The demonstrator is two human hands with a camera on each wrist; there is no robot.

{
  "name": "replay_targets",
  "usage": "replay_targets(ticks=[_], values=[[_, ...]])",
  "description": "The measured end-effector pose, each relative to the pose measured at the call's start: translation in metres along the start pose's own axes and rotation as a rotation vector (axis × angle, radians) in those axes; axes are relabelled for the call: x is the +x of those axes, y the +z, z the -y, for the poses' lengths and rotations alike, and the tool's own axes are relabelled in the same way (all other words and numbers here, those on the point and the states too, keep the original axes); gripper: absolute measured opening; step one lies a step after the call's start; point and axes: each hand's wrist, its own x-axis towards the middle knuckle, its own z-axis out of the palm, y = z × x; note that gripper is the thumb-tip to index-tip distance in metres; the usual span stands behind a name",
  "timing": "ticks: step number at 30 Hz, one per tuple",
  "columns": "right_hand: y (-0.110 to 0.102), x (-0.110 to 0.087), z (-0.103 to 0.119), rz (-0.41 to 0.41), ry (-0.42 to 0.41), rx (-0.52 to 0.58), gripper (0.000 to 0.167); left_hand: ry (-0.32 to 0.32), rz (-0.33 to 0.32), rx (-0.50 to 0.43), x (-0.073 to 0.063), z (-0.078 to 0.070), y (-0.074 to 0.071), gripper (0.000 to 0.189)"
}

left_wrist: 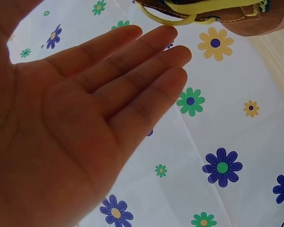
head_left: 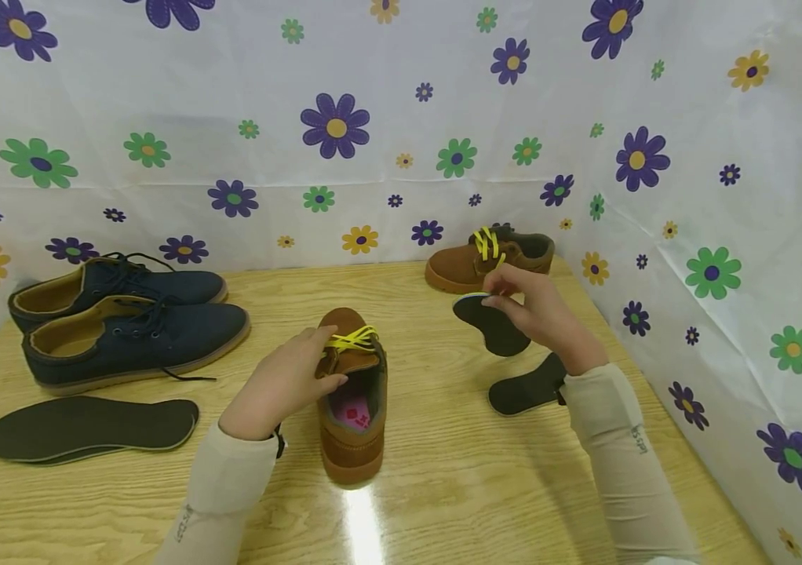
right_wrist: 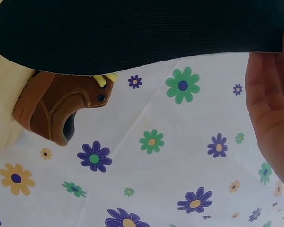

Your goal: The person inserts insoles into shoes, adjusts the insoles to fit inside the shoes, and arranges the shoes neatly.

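Note:
In the head view a brown shoe [head_left: 352, 455] with yellow laces [head_left: 355, 339] stands at the middle of the wooden table, its heel toward me. A pink patterned lining shows inside it. My left hand [head_left: 286, 380] is at the shoe's left side, fingertips by the laces; the left wrist view shows its fingers straight. Off the table, my right hand [head_left: 538, 314] pinches a black insole [head_left: 507, 333] by its edge. The ribbed dark face of that insole [right_wrist: 142, 33] spans the top of the right wrist view. Below it on the table lies another black insole [head_left: 523, 394], partly hidden by the right wrist.
A second brown shoe [head_left: 452, 271] with yellow laces stands at the back right. Two navy shoes [head_left: 182, 341] sit at the left, a lace trailing. In front of them lie two stacked dark insoles [head_left: 90, 424]. Flowered white sheeting [head_left: 387, 78] hangs behind and at the right.

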Motion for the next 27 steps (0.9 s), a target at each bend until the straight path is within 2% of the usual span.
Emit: replay_targets(ticks=[10,15,19,27], values=[[-0.002,0.006,0.019,-0.203,0.057,0.065,0.013,0.031,-0.046,-0.020,-0.001,-0.003,0.000,0.066],[-0.005,0.009,0.038,-0.347,0.029,0.201,0.016,0.073,-0.093,-0.042,0.001,-0.004,0.000,0.067],[-0.007,0.011,0.055,-0.434,-0.020,0.326,0.017,0.141,-0.146,-0.065,0.001,-0.005,0.000,0.069],[-0.007,0.012,0.088,-0.558,-0.090,0.562,0.014,0.315,-0.243,-0.105,0.002,-0.011,0.002,0.074]])
